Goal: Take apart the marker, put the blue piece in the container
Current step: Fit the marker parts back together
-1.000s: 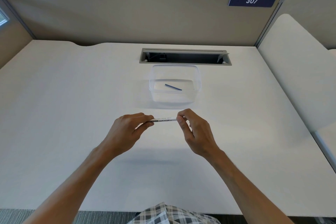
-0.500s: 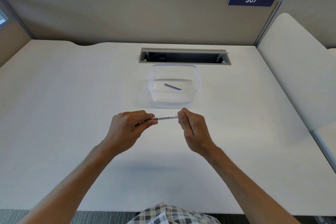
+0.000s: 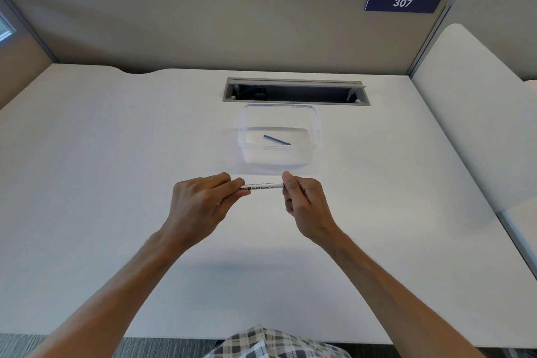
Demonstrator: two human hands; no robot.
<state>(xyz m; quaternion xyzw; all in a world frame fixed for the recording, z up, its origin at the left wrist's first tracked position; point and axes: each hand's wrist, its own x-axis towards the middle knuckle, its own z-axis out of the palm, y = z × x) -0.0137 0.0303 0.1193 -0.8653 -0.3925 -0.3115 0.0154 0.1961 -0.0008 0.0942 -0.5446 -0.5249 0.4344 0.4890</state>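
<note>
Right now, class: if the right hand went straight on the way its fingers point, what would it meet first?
Probably the container, just beyond the right hand; height is unclear, so it might pass above the rim.

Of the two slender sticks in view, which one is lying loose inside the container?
The thin blue stick, resting in the clear plastic container; the white whiteboard marker is held between both hands.

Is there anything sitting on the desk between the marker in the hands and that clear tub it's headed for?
Nothing visible. The marker is held at both ends by the left hand and right hand, just in front of the open container. Only bare desk lies between them. One blue piece already rests inside.
</note>
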